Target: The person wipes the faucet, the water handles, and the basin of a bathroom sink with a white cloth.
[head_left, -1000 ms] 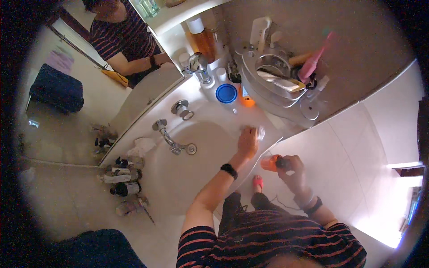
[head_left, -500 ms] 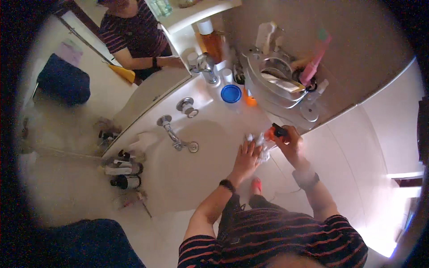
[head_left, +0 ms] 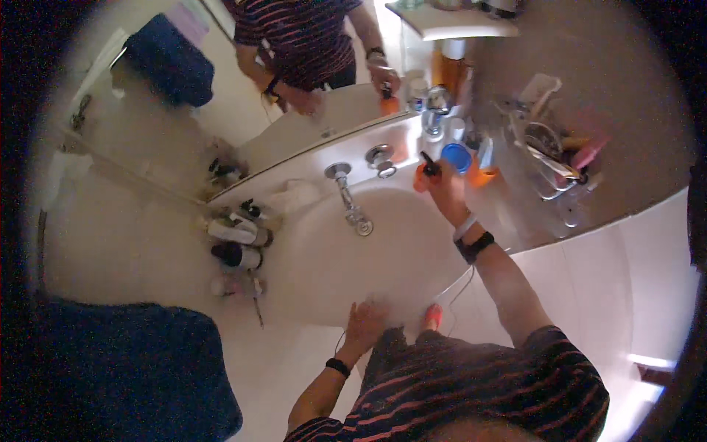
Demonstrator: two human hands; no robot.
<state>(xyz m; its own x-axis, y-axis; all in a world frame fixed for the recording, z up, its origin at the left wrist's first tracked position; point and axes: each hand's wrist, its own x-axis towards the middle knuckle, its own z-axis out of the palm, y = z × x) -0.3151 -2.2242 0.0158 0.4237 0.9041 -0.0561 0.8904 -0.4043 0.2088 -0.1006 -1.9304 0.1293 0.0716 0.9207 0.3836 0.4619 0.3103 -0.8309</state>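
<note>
My right hand (head_left: 447, 193) is closed round a small orange bottle with a black top (head_left: 421, 179), at the far rim of the white sink (head_left: 346, 272). The bottle is close to the chrome tap handle (head_left: 381, 159) and left of a round blue lid (head_left: 456, 158). Down by the sink's near edge is my left hand (head_left: 367, 324), its fingers smeared by motion. Whether anything is under or in those fingers cannot be seen. A chrome spout (head_left: 353, 214) reaches out over the basin.
Several bottles (head_left: 239, 243) line the sink's left side. At the right, a wire rack (head_left: 552, 158) holds toiletries, with an orange object (head_left: 482, 175) beside the blue lid. A mirror (head_left: 294, 140) runs behind the sink, and a shelf (head_left: 464, 26) hangs above. Dark blue cloth (head_left: 140, 361) lies lower left.
My right hand has carried the orange bottle left and away from me, to the sink's far rim. My left hand has left the white wad at the right counter edge and moved nearer me; the view has shifted.
</note>
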